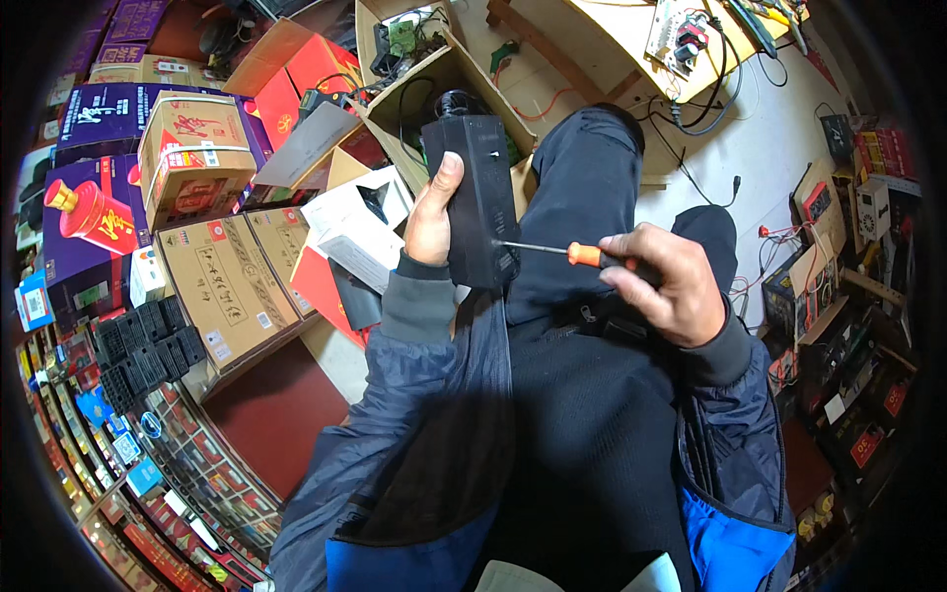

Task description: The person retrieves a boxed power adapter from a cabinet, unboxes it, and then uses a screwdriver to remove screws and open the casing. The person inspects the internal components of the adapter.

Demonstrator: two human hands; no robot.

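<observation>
My left hand (432, 214) grips a long black plastic box (472, 197), like a power adapter or charger case, held upright over my left thigh. The thumb lies along its side; the other fingers are hidden behind it. A coiled black cable (458, 103) shows at the box's far end. In my right hand (671, 283) is a screwdriver (584, 255) with an orange and black handle, fingers closed round it. Its thin metal shaft points left, and the tip meets the box's face near the lower end. Whether a screw sits under the tip is too small to tell.
Open cardboard boxes (390, 123) with cables and circuit boards stand beyond my left hand. Closed cartons (227, 286) are stacked at left, beside black plastic trays (148, 350). A wooden table (631, 39) at far right bears a circuit board (681, 39) and tools. Batteries and wires line the right.
</observation>
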